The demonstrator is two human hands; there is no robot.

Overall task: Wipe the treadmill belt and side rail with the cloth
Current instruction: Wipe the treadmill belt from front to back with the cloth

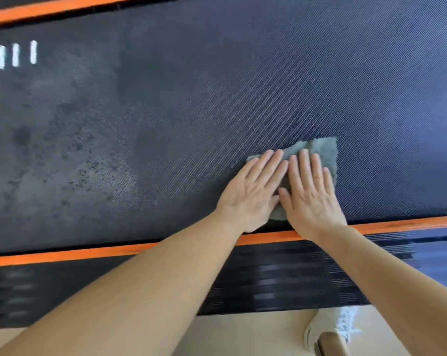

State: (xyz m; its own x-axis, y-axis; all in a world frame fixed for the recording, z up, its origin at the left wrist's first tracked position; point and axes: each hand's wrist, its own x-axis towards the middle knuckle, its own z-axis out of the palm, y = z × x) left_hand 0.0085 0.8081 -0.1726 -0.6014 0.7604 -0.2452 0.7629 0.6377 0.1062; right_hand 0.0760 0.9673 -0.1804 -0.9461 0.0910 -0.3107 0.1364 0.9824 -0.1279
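Currently, from my remote seat, I am logging these items through the head view:

1. Cloth (322, 150): grey-green with ragged edges. It is lying flat on the treadmill belt (217, 86), right of centre and close to the belt's near edge. Both hands are covering most of it, leaving its far right corner and a scrap of its near edge showing.

2. Left hand (250, 191): it is lying palm-down on the left part of the cloth. The fingers are straight and close together, pressing flat rather than gripping.

3. Right hand (309, 199): it is lying palm-down just beside the left. The fingers are straight and flat on the cloth, with nothing curled round the fabric. Its thumb is touching the left hand.

4. Belt: dark with a fine woven texture, filling most of my view. I am seeing pale dusty blotches (76, 155) and dark specks on its left half, while the surface around the cloth is looking more even. White bar markings (14, 56) are sitting at the far left.

5. Side rail (281, 278): black, ribbed and blurred. It is running along the near side below an orange stripe (89, 251), and both forearms are crossing over it.

6. Second orange stripe (50, 9): it is running along the belt's far side, top left.

7. White shoe (335, 327): it is standing on the beige floor (255, 335) at lower right, close to the rail's outer edge
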